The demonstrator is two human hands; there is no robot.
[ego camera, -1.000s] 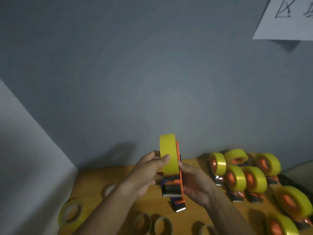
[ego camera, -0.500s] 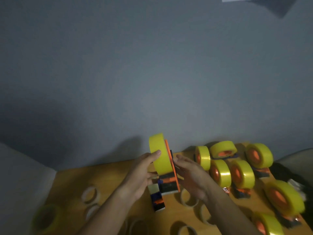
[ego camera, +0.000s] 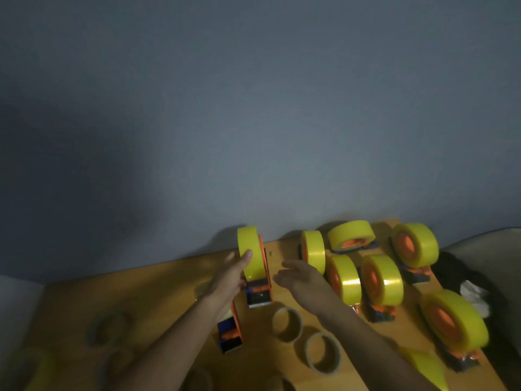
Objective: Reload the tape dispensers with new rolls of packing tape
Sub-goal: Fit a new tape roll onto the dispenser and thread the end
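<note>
Dispenser in hand: an orange and blue dispenser (ego camera: 258, 289) stands upright at the counter's (ego camera: 158, 280) far edge, near the wall, with a full yellow roll (ego camera: 249, 251) seated on it.
Long axis: the dispenser stands tall, roll on top and blade end down; the roll's face turns to the side, its edge toward the person.
Left hand: the left hand (ego camera: 231, 277) touches the roll's near left side, fingers straight along the tape and thumb up on the rim; it steadies more than it clasps.
Right hand: the right hand (ego camera: 301, 277) is released, fingers spread and holding nothing, just right of the dispenser and apart from it.
Nearer hand: the left, already on the roll; the right lies between this dispenser and the loaded row.
Loaded row: six more dispensers (ego camera: 380, 277) with yellow rolls sit to the right, close together.
Unloaded one: another dispenser (ego camera: 231, 331), with no roll that shows, lies by the left forearm, nearer the person.
Empty cores: cardboard cores (ego camera: 287, 324) lie on the near counter.
Step, as I judge it: this one looks reloaded and is being set down; the unloaded one likely comes next.
Writing: none readable; no brand or label shows, and the picture is dim.
</note>
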